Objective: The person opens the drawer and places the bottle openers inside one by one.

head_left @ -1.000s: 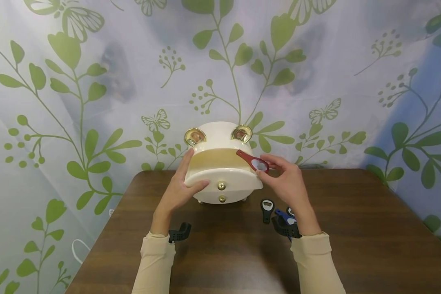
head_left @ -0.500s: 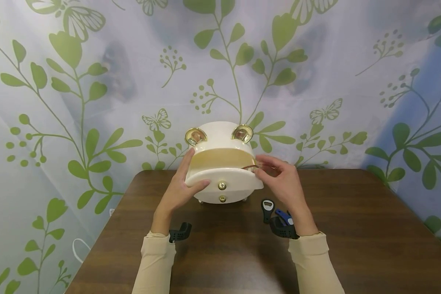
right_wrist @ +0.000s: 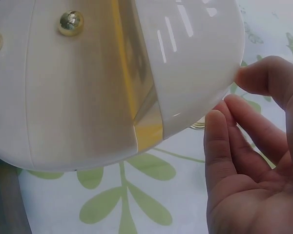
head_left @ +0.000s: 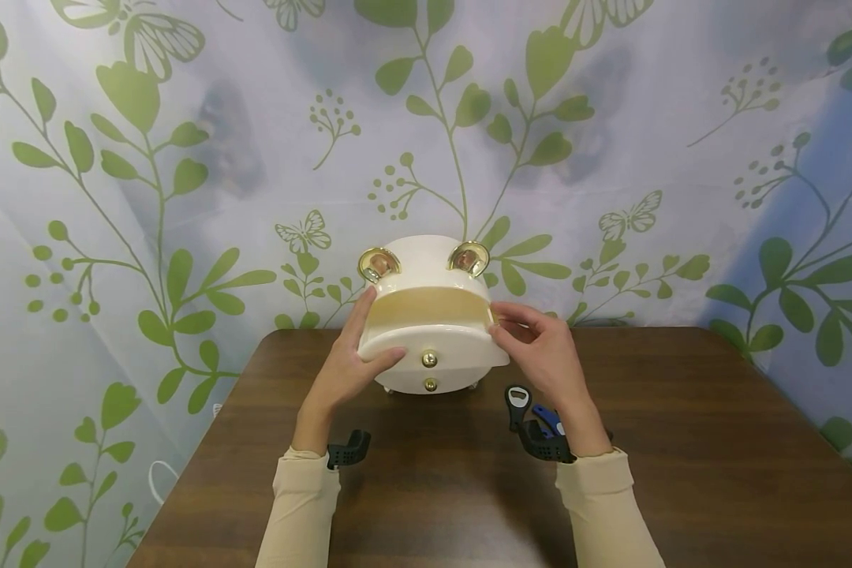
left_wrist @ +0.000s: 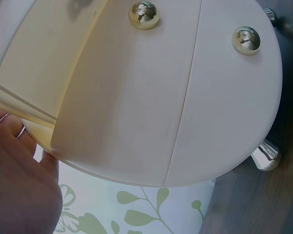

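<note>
A white rounded box (head_left: 426, 264) with two gold ears (head_left: 379, 264) stands on the table. Its upper drawer (head_left: 397, 341) sticks out, showing a pale yellow inside (head_left: 429, 304); a gold knob (head_left: 429, 359) sits on the front. My left hand (head_left: 341, 363) rests on the drawer's left end, thumb lying across the front and fingers along the side. At the right end, my right hand (head_left: 543, 347) has its fingertips against the box edge. The right wrist view shows nothing between thumb (right_wrist: 266, 75) and fingers. No red bottle opener is visible; the drawer's bottom is hidden.
Below the right hand lie a black bottle opener (head_left: 517, 398) and a blue one (head_left: 548, 416), partly covered by the black wrist mount (head_left: 543, 443). A patterned curtain (head_left: 426, 118) hangs behind the brown wooden table (head_left: 426, 481).
The red bottle opener in my right hand went down behind the drawer front and out of sight. My right hand shifted slightly left. The left hand stayed in place.
</note>
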### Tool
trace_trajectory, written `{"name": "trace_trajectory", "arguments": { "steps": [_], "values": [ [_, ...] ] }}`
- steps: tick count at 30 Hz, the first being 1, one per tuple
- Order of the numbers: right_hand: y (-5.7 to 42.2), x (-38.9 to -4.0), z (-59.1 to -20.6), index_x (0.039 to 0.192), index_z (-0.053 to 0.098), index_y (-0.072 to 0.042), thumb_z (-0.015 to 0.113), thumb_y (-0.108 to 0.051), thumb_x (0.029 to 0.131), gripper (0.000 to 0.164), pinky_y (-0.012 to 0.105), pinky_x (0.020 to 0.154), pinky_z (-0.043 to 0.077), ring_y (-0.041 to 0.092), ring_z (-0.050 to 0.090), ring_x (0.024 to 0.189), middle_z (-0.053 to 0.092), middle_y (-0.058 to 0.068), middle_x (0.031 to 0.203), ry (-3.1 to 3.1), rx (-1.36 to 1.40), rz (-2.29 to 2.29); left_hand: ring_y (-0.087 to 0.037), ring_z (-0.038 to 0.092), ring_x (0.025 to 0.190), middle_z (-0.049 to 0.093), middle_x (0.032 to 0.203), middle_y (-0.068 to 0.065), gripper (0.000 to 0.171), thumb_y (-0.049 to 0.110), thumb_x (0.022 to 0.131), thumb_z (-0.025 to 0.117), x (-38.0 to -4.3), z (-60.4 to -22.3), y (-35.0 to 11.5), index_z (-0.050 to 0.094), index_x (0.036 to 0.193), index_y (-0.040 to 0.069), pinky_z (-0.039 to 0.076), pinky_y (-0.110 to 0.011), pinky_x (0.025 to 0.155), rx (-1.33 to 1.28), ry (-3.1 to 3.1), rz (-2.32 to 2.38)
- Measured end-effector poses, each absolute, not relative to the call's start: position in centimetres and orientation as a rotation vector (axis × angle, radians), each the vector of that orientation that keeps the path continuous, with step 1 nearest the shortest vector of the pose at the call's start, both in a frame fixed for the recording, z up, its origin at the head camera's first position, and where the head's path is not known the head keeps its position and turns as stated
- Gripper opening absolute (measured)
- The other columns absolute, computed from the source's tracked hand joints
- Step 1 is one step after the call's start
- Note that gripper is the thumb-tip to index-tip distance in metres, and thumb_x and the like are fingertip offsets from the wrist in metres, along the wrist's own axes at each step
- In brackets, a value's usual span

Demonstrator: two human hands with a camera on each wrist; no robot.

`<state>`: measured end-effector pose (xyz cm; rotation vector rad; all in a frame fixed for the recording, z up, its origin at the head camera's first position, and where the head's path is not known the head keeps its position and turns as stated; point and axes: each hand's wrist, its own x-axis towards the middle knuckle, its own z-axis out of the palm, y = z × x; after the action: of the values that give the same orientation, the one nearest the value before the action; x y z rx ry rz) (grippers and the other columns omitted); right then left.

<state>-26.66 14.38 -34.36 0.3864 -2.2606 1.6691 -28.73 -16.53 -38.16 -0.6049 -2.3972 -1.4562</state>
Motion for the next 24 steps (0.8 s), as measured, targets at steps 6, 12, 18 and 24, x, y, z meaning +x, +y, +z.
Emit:
{"name": "trace_trajectory", "arguments": {
  "steps": [6,12,18,24],
  "values": [
    [14.43,-26.67,-34.42,0.127,0.074,-0.01,0.078,-0.017,0.093,0.034,0.015,0.081,0.056,0.011,0.071,0.104,0.072,0.011,0.126,-2.263,0.392,1.66,-0.015,0.018,0.157,0.013,0.171,0.017,0.1,0.045,0.088,0.08,-28.79,-38.18,-16.54,0.016,0.165,0.041,0.022,-0.057,0.124,-0.604,-2.399,-1.453],
    [14.31,-26.6,-34.28,0.126,0.074,-0.009,0.078,-0.016,0.093,0.035,0.015,0.081,0.056,0.011,0.071,0.104,0.072,0.011,0.126,-2.251,0.391,1.669,-0.016,0.018,0.157,0.014,0.171,0.015,0.1,0.047,0.088,0.08,-28.74,-38.2,-16.56,0.016,0.165,0.04,0.022,-0.057,0.124,-0.606,-2.394,-1.448],
    [14.37,-26.53,-34.19,0.124,0.074,-0.005,0.08,-0.013,0.091,0.034,0.016,0.082,0.057,0.009,0.071,0.102,0.073,0.01,0.124,-2.193,0.428,1.651,-0.016,0.017,0.158,0.013,0.171,0.016,0.1,0.045,0.088,0.08,-28.73,-38.11,-16.5,0.016,0.165,0.039,0.022,-0.056,0.124,-0.607,-2.4,-1.446],
    [14.09,-26.16,-33.93,0.118,0.077,-0.006,0.082,-0.016,0.09,0.03,0.017,0.085,0.057,0.008,0.071,0.098,0.075,0.008,0.117,-2.143,0.475,1.597,-0.016,0.016,0.158,0.012,0.171,0.016,0.099,0.042,0.089,0.08,-28.81,-38.2,-16.51,0.015,0.165,0.039,0.021,-0.056,0.124,-0.613,-2.399,-1.442]
  ]
}}
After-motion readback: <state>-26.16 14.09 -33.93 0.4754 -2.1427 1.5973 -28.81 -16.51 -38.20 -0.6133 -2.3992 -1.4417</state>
